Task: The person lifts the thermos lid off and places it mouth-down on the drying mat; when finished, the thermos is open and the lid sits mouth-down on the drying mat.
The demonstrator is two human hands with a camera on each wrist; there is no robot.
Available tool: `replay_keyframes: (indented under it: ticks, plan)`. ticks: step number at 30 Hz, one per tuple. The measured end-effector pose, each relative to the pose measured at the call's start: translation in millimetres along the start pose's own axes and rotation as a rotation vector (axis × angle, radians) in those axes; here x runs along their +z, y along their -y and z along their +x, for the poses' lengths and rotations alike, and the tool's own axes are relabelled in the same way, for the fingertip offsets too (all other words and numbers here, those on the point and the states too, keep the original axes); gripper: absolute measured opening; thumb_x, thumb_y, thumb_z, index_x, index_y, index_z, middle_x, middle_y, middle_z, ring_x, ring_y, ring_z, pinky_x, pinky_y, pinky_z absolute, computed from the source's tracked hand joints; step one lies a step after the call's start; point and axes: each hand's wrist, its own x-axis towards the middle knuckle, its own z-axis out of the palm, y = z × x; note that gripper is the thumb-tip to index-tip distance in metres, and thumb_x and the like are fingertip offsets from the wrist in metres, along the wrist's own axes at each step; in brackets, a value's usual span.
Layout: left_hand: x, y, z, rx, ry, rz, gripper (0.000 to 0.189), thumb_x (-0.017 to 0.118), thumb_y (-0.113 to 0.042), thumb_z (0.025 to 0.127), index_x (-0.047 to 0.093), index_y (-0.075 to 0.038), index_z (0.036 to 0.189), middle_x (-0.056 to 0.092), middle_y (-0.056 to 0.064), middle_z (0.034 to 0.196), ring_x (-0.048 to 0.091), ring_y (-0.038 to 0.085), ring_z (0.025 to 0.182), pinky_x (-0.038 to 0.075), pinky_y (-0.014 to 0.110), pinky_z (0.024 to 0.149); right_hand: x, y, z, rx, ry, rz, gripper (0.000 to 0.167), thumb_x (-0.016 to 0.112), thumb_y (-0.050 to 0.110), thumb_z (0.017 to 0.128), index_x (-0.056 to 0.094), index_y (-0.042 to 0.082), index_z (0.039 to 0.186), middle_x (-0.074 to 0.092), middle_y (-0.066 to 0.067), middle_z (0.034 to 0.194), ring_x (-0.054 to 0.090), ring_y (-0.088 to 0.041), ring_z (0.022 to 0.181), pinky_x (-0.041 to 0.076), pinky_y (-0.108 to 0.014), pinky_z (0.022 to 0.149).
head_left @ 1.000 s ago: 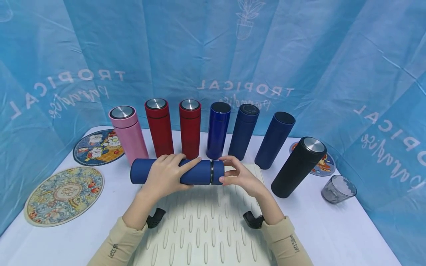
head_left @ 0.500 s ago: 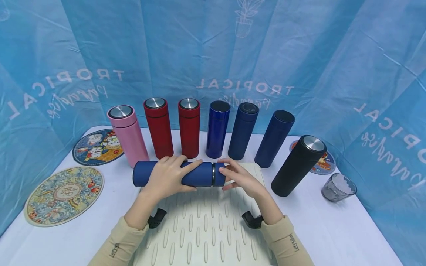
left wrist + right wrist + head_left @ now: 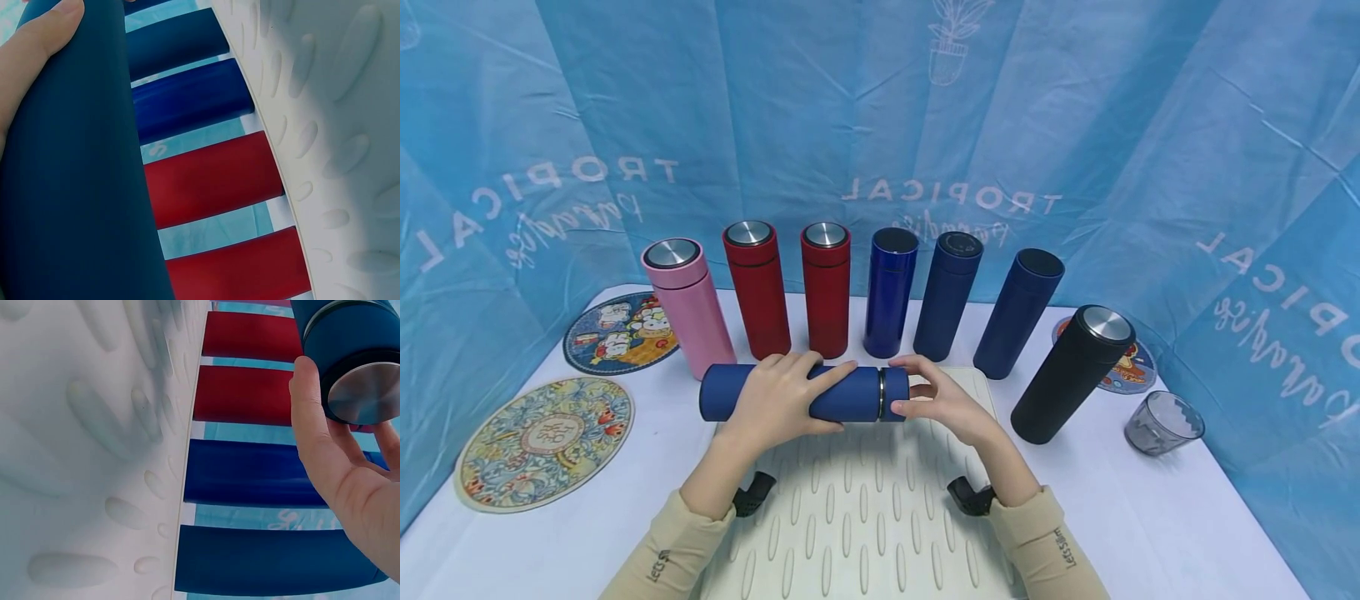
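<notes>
A dark blue thermos flask lies sideways above the front of the standing flasks, its cap end to the right. My left hand grips its body from above, the thumb along the near side. At the other end, my right hand holds the cap between thumb and fingers. A shiny ring shows where cap meets body. In the right wrist view, the cap's round silver end faces the camera, with the thumb against its side. The left wrist view shows the left thumb on the flask body.
Behind stand a pink flask, two red flasks, several blue flasks and a black flask. A glass stands right. A patterned round mat lies left. A white ribbed board is under my arms.
The held flask has shifted slightly right and down. My right fingers moved round the cap half a second ago, then came back to a thumb-low hold on it.
</notes>
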Motion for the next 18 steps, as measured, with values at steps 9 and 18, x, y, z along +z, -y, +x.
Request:
replay_keyframes:
  ticks: [9,18]
  plan:
    - [-0.1,0.2,-0.2,0.01,-0.021,0.008,0.083,0.077,-0.062,0.056,0.053,-0.032,0.129,0.062,0.01,0.103,0.062,0.028,0.087,0.05,0.043,0.077,1.8,-0.2,2.3,0.147,-0.03,0.045,0.064,0.04,0.054,0.093,0.024,0.017,0.142,0.033,-0.02,0.137,0.059,-0.038,0.099,0.054,-0.042,0.076]
    - [-1.9,-0.5,-0.3,0.018,-0.039,0.016,0.084,0.077,-0.063,0.054,0.054,-0.031,0.128,0.062,0.01,0.103,0.062,0.028,0.086,0.051,0.042,0.075,1.3,-2.6,4.5,0.155,-0.037,0.05,0.051,0.045,0.041,0.095,0.035,0.008,0.132,0.06,-0.02,0.107,0.065,-0.035,0.081,0.055,-0.037,0.072]
